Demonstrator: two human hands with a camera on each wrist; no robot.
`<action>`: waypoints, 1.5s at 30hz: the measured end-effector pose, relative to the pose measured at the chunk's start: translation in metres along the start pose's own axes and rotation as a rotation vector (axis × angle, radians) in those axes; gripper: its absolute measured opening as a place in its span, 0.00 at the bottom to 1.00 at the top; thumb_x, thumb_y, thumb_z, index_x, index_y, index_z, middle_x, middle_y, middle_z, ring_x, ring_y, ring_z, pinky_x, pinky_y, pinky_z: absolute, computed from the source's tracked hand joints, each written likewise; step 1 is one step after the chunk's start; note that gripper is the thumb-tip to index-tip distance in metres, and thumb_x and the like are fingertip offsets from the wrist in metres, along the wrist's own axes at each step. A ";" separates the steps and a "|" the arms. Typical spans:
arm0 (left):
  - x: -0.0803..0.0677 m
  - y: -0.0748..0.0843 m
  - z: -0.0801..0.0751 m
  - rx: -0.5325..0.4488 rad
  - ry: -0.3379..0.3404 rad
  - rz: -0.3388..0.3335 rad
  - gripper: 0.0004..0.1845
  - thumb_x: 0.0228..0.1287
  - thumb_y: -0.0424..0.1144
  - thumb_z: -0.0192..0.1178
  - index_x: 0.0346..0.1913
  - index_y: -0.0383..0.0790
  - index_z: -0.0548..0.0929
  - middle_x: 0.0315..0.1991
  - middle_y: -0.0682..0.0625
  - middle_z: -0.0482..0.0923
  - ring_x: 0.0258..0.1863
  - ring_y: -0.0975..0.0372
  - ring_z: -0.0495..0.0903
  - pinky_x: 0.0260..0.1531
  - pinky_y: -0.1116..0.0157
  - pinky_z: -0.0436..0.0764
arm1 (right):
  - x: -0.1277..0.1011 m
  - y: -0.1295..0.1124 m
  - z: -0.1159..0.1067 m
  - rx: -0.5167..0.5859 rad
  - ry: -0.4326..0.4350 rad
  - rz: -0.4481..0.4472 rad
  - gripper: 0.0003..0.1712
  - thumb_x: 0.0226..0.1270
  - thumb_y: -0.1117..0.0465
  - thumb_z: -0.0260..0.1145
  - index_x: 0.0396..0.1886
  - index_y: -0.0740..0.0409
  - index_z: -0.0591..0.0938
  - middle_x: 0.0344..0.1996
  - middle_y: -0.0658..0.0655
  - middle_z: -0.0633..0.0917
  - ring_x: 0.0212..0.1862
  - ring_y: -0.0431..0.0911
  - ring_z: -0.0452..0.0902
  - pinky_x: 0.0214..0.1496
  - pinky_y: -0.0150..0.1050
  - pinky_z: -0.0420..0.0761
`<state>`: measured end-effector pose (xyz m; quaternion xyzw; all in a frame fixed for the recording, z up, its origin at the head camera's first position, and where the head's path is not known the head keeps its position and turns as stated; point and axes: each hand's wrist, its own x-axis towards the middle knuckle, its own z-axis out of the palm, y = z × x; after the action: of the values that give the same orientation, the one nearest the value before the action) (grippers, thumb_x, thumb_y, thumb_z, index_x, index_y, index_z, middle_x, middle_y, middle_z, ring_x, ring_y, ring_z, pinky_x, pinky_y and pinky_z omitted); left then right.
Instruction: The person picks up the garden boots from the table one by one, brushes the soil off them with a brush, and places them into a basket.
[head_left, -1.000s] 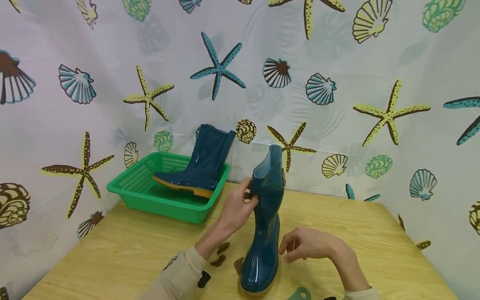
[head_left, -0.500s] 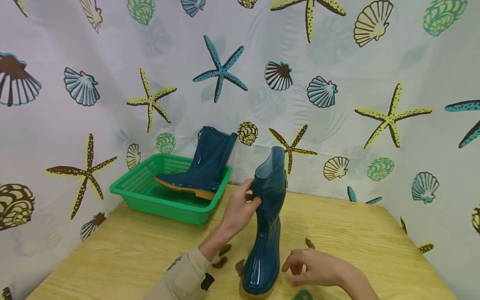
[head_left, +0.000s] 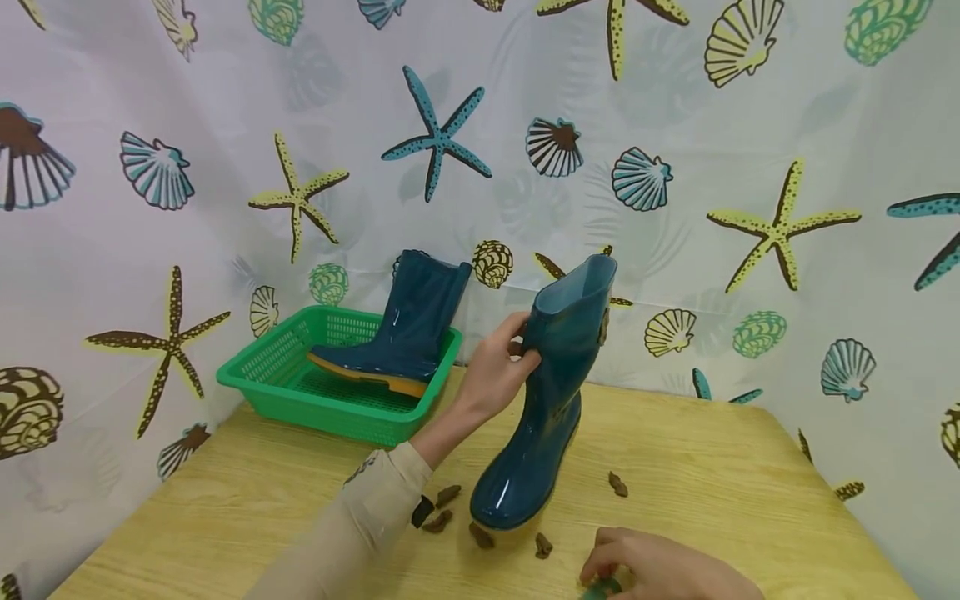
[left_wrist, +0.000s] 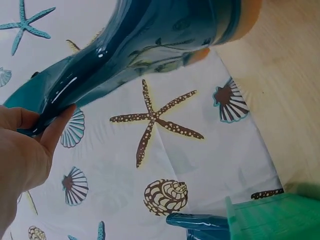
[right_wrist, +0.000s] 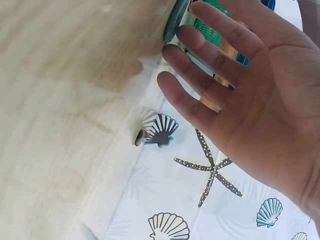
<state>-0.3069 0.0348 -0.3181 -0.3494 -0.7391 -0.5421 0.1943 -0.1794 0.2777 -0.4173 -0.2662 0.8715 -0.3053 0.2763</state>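
Note:
My left hand (head_left: 495,371) pinches the upper edge of a dark blue rubber boot (head_left: 536,417), thumb on one side and fingers on the other. The boot leans to the right with its toe towards me. A brown lump (head_left: 603,327) clings to the far side of its shaft. At the lower edge of the head view, my right hand (head_left: 660,568) is over a green piece (head_left: 602,590), mostly hidden. In the right wrist view its fingers are nearly straight, their tips at the green piece (right_wrist: 175,22); the thumb is out of sight.
A second blue boot (head_left: 420,308) with a tan sole lies in a green plastic basket (head_left: 322,421) at the back left. Several brown lumps (head_left: 543,546) are scattered over the wooden table (head_left: 697,450). A curtain (head_left: 525,208) printed with shells and starfish hangs behind.
The left hand has raised and tilted the boot, its top moving right and up. The right hand has moved down towards me, from beside the boot to the green piece.

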 end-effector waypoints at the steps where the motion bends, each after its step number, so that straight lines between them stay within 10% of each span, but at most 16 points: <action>1: 0.004 -0.001 0.000 0.003 -0.012 0.016 0.22 0.69 0.27 0.55 0.64 0.41 0.74 0.49 0.44 0.81 0.38 0.56 0.85 0.37 0.65 0.84 | 0.000 0.000 0.001 -0.012 0.004 0.004 0.12 0.67 0.51 0.69 0.49 0.43 0.86 0.40 0.42 0.79 0.39 0.34 0.73 0.42 0.30 0.77; 9: 0.025 -0.025 0.000 0.022 -0.106 0.082 0.23 0.68 0.23 0.54 0.65 0.38 0.73 0.56 0.41 0.80 0.46 0.53 0.84 0.46 0.56 0.85 | 0.002 0.005 0.004 -0.145 0.031 -0.045 0.18 0.64 0.45 0.71 0.52 0.39 0.84 0.41 0.39 0.77 0.39 0.30 0.70 0.41 0.29 0.76; 16: 0.023 -0.053 -0.004 -0.015 -0.204 0.004 0.29 0.71 0.25 0.53 0.71 0.48 0.66 0.63 0.41 0.76 0.55 0.50 0.83 0.52 0.53 0.83 | 0.006 0.008 0.007 -0.226 0.044 -0.067 0.21 0.65 0.45 0.70 0.56 0.43 0.84 0.41 0.38 0.75 0.37 0.28 0.67 0.38 0.27 0.73; 24: 0.018 -0.075 -0.004 -0.058 -0.152 -0.069 0.31 0.69 0.24 0.54 0.71 0.50 0.63 0.58 0.42 0.77 0.52 0.53 0.83 0.51 0.54 0.83 | 0.008 0.001 0.010 -0.317 0.053 -0.097 0.14 0.67 0.44 0.67 0.49 0.41 0.83 0.37 0.37 0.73 0.33 0.28 0.66 0.34 0.27 0.71; 45: 0.005 -0.075 0.010 0.039 -0.202 -0.249 0.31 0.76 0.43 0.52 0.76 0.43 0.55 0.64 0.40 0.71 0.61 0.48 0.77 0.58 0.52 0.79 | 0.010 0.005 0.017 -0.274 0.017 0.069 0.12 0.69 0.45 0.65 0.29 0.41 0.76 0.21 0.37 0.69 0.23 0.32 0.64 0.24 0.31 0.65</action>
<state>-0.3643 0.0327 -0.3677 -0.3037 -0.8030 -0.5095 0.0571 -0.1773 0.2683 -0.4356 -0.2686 0.9161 -0.1759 0.2401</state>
